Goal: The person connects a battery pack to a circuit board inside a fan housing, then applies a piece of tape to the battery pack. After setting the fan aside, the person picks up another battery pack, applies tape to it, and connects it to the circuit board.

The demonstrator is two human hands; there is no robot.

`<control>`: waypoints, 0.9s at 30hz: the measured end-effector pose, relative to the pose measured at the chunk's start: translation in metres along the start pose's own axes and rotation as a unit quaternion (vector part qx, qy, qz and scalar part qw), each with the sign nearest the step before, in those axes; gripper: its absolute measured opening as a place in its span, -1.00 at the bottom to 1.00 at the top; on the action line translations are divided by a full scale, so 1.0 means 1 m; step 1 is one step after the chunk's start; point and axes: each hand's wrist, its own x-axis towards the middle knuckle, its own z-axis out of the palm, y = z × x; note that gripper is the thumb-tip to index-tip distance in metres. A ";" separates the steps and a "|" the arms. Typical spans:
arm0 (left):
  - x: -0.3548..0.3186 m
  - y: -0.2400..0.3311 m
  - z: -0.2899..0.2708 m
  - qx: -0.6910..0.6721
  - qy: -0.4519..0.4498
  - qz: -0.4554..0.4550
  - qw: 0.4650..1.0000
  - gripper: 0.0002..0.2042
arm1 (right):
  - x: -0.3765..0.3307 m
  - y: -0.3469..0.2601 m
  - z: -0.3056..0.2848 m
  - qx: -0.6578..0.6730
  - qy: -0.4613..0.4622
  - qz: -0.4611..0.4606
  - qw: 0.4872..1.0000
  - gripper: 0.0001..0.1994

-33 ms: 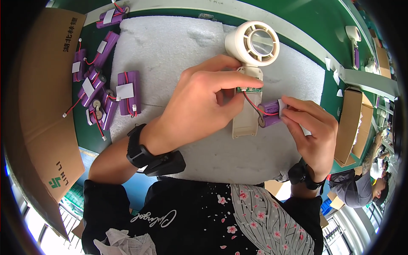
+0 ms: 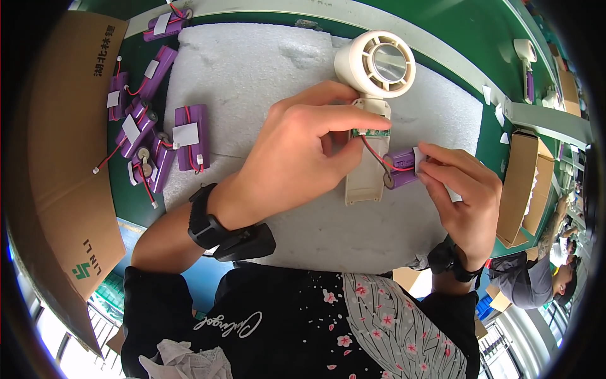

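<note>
A white handheld fan (image 2: 365, 169) lies on the foam sheet, its round head at the far end and its handle uncovered. My left hand (image 2: 303, 136) is closed on the handle, thumb and forefinger at a small green circuit board (image 2: 377, 132). Red and black wires (image 2: 375, 153) run from the board to a purple battery pack (image 2: 399, 169) just right of the handle. My right hand (image 2: 464, 189) pinches that pack at its right end, by a white sticker. Its far end is hidden under the fingers.
A white foam sheet (image 2: 252, 69) covers the green bench. Several purple battery packs (image 2: 189, 155) with wires lie at the left, beside a large cardboard box (image 2: 69, 158). An open carton (image 2: 514, 196) and another fan (image 2: 526, 69) are at the right. A co-worker (image 2: 530, 278) sits beyond.
</note>
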 end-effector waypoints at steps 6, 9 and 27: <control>-0.002 0.000 0.000 0.001 -0.004 0.000 1.000 -0.64 | -0.004 -0.010 0.003 -0.032 0.001 0.005 0.999 -0.82; -0.002 0.001 0.000 0.001 -0.006 -0.003 1.000 -0.64 | -0.005 -0.015 0.007 -0.070 0.022 0.000 0.997 -0.83; -0.001 0.006 -0.005 -0.004 -0.015 -0.017 1.000 -0.64 | 0.002 0.003 -0.001 0.083 -0.006 0.067 0.994 -0.87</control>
